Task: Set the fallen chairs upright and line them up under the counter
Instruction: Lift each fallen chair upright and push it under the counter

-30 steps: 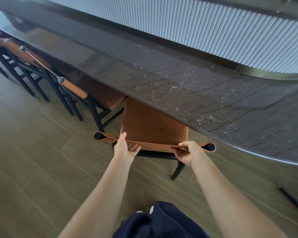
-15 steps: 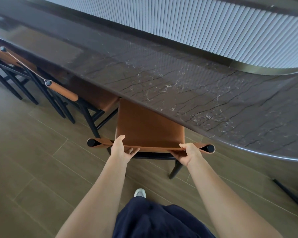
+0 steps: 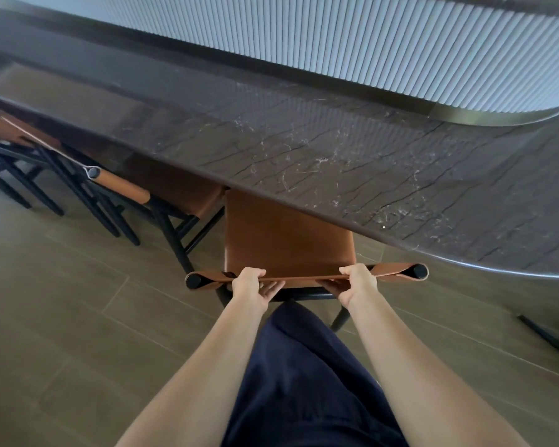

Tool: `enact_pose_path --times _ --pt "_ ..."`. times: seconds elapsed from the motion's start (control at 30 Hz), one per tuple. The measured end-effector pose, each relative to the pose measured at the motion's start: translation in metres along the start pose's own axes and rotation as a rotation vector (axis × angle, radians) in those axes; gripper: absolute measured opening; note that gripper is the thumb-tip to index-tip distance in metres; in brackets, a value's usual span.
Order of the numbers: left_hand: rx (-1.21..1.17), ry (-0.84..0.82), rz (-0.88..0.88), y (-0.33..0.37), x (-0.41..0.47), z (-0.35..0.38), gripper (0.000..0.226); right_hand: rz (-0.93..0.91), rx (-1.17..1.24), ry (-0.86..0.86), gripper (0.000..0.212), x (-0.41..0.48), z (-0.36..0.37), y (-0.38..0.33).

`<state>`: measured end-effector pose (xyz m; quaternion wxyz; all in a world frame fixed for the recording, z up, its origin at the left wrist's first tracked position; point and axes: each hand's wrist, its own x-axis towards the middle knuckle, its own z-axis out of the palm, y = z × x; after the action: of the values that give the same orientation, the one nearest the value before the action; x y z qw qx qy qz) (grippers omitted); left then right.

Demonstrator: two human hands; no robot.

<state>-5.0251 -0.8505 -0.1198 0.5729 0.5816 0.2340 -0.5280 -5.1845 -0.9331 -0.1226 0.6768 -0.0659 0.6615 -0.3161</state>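
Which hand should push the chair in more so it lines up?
Probably left. The left hand and right hand both grip the back of the chair, but more seat sticks out from under the counter on the left.

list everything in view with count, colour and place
near chair: one, tan seat and back strap, black frame, upright, seat partly under the counter edge, centre
other chairs: at least two, tan and black, upright, in a row to its left
counter: one, dark veined stone, across the middle
fluted panel: one, pale grey, behind the counter
floor: grey-brown planks
bar: one, black, low at right edge, unclear what it is
clothing: dark blue, bottom centre
left hand: grips back strap, left part
right hand: grips back strap, right part
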Motion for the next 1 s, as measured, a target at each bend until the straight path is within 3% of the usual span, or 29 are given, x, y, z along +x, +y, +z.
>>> enact_pose_path --times 0.17,0.43,0.7,1.0 --pt "0.026 -0.005 -0.003 0.0 -0.002 0.0 0.015 -0.031 -0.034 0.019 0.041 -0.003 -0.002 0.0" --pt "0.042 -0.025 0.031 0.001 -0.002 -0.007 0.028 -0.08 0.016 0.013 0.024 -0.009 -0.012 0.012" --pt "0.165 -0.091 0.073 0.02 -0.007 -0.003 0.022 -0.143 0.159 -0.032 0.04 -0.024 -0.014 0.021" --pt "0.314 -0.175 0.128 0.044 0.008 0.031 0.024 -0.135 0.253 0.045 0.026 -0.019 -0.006 0.018"
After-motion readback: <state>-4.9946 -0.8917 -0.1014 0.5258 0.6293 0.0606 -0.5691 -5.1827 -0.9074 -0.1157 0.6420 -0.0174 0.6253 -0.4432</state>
